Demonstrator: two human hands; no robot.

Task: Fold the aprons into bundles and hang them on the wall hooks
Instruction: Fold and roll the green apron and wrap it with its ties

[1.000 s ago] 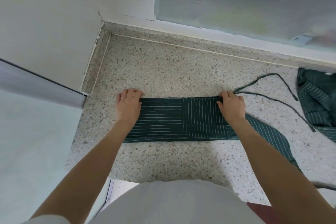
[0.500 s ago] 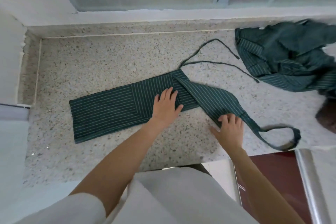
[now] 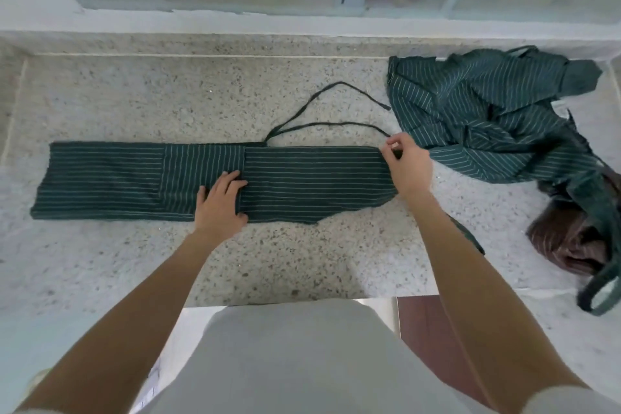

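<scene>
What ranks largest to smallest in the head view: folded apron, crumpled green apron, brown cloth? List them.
1. folded apron, the longest strip.
2. crumpled green apron; heaped up, so its true size against the folded one is unsure.
3. brown cloth, clearly smallest, partly covered.

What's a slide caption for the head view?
Left hand presses the folded striped apron flat; right hand pinches its far-right corner.

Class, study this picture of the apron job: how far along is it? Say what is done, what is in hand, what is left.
Done: one green apron lies folded into a long strip. In hand: the left hand presses its middle, and the right hand pinches its far end. Left: bundling and hanging it; the crumpled green apron and brown cloth wait. No hooks in view.
</scene>
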